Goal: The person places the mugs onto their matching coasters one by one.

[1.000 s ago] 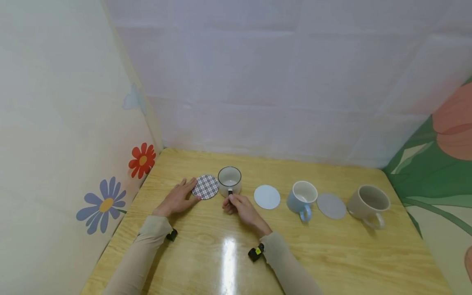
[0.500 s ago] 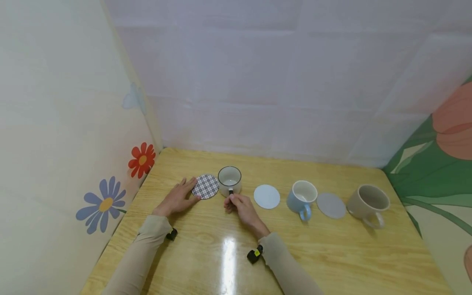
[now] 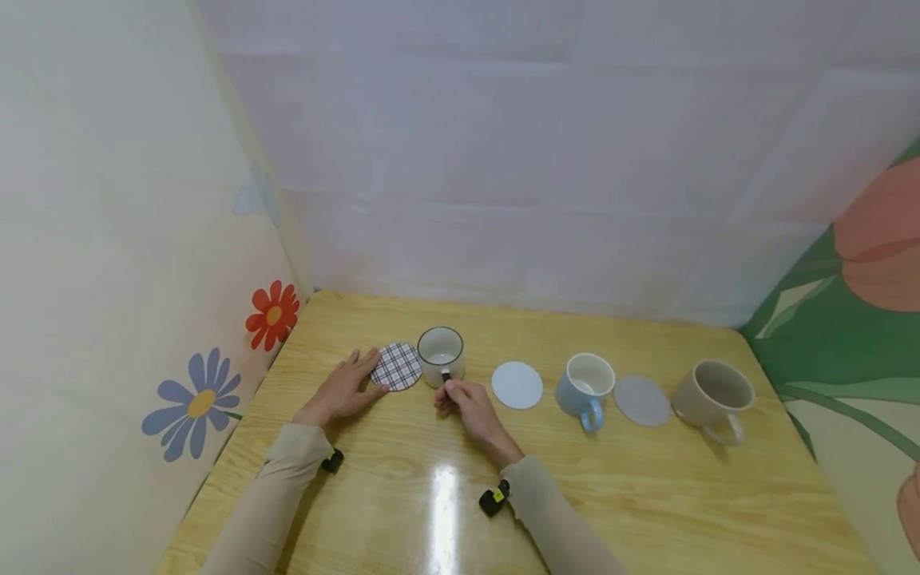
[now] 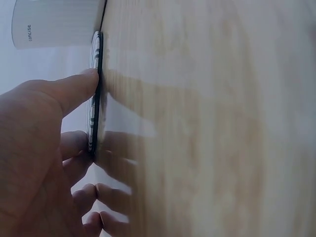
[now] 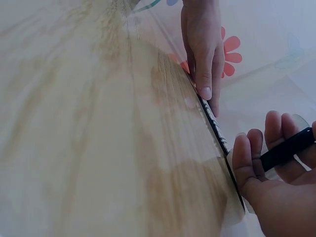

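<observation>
My right hand (image 3: 470,411) grips the black handle (image 5: 289,148) of a white enamel-look mug (image 3: 441,351) with a dark rim. The mug stands upright just right of a round plaid coaster (image 3: 398,366). In the left wrist view, the mug (image 4: 57,24) bears the small word "concise". My left hand (image 3: 341,389) lies at the coaster's left side. Its thumb and index finger are fairly straight and touch the coaster's edge (image 4: 95,108), while the other fingertips rest near the tabletop. Most of the mug is hidden behind my right hand in the right wrist view.
Rightward along the wooden table (image 3: 618,495) come a pale blue coaster (image 3: 517,385), a light blue mug (image 3: 578,391), a grey coaster (image 3: 642,401) and a wide beige mug (image 3: 700,403). A white cloth (image 3: 460,160) hangs behind, with flower-printed cloth at both sides.
The head view has shifted slightly. Both hands, the mug and the coasters keep nearly the same places, with the right hand still on the handle.
</observation>
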The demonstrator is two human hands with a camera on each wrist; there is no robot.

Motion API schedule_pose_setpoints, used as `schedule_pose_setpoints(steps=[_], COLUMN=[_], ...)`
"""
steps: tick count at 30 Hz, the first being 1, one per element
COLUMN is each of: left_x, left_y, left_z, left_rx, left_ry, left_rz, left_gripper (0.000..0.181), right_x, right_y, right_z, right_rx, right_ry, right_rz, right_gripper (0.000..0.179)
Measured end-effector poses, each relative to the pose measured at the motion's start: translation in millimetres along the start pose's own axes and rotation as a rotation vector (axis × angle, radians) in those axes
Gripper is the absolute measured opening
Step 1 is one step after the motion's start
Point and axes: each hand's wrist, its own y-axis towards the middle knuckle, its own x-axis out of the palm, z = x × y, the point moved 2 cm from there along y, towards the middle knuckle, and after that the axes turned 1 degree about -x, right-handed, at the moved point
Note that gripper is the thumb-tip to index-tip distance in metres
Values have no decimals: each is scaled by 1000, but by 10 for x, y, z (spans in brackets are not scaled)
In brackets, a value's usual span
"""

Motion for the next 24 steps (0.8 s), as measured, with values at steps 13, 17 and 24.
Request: schedule_pose_setpoints(steps=[13, 17, 24], left_x=[1, 0, -13], left_y=[-8, -5, -18], left_z=[9, 11, 10], left_rx=[9, 6, -5], left_ry=[-15, -23, -12], left_rz=[8, 4, 1], left_gripper=[77, 77, 77], right_x=[-4, -23, -36], right_y=[4, 20, 44], right_z=[-14, -13, -48], right_rx=[-27, -29, -44], right_ry=[16, 17, -7], right_rz=[-3, -9, -16], right_gripper=[41, 42, 44])
